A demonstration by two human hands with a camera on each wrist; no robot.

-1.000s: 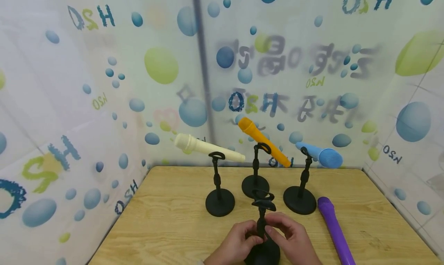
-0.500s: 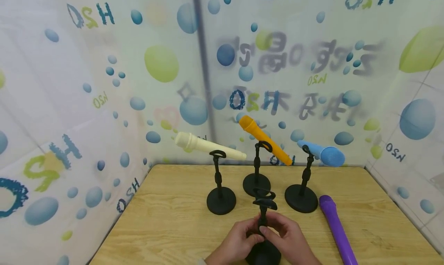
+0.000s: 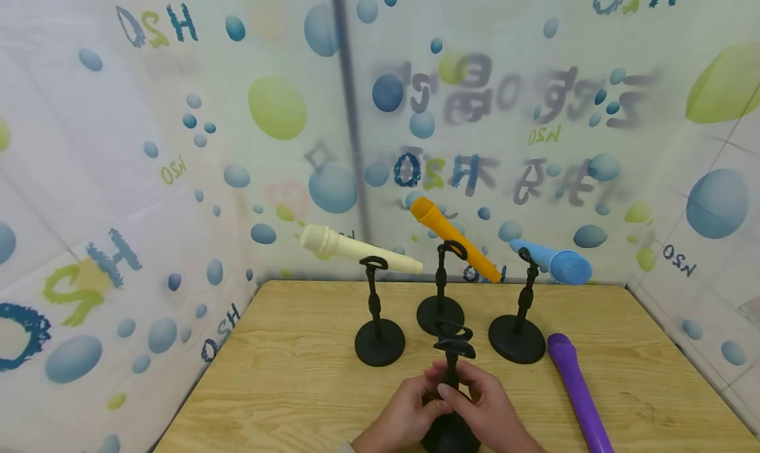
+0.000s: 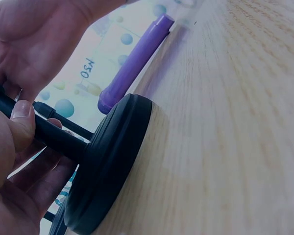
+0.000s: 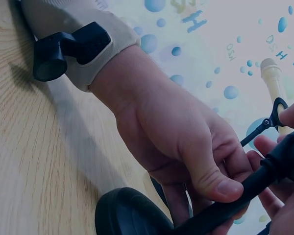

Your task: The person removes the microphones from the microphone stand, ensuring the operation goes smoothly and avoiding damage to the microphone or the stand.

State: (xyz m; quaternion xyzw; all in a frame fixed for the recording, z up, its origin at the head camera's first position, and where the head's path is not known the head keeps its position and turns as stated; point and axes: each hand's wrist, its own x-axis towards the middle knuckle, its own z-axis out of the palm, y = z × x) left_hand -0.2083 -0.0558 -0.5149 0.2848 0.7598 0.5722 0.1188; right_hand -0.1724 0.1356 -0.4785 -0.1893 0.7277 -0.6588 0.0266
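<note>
At the bottom centre of the head view, the empty stand (image 3: 451, 387) is gripped by its post with the fingers of the left hand (image 3: 410, 417) and right hand (image 3: 483, 410) curled round it. If the post is twisted too hard, the base (image 4: 108, 166) may tip or slide on the table (image 3: 285, 387). The purple mic (image 3: 576, 390), lying at lower right, may then be knocked.

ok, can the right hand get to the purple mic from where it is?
Probably yes. The purple mic lies flat on the table just right of the right hand, with nothing between them. But that hand now grips the empty stand and must let go first.
</note>
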